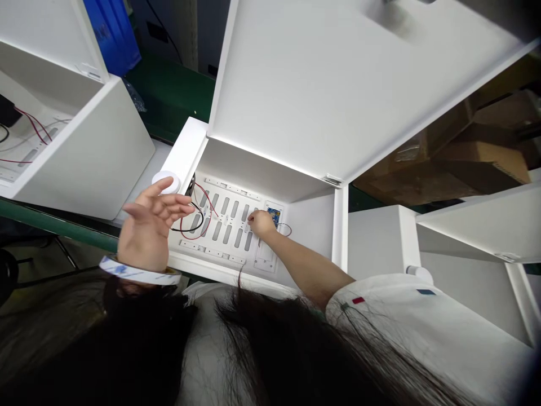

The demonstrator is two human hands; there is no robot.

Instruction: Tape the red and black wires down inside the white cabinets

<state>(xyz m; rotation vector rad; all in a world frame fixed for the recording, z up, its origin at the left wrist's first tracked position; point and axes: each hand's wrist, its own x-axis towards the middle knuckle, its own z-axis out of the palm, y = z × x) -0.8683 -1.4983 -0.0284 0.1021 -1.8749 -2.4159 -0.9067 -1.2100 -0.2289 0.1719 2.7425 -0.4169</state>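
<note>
White cabinet open, slotted panel inside. Right hand narrow, just beside blue circuit board, hold unclear. Left hand spread wide, empty, near red and black wires.

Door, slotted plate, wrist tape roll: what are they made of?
The door looks like white-painted sheet metal or laminate, going by its smooth satin face. The slotted plate seems painted metal too, with clean punched slots, though plastic is possible. The tape roll looks like glossy plastic-film tape with blue print.
</note>
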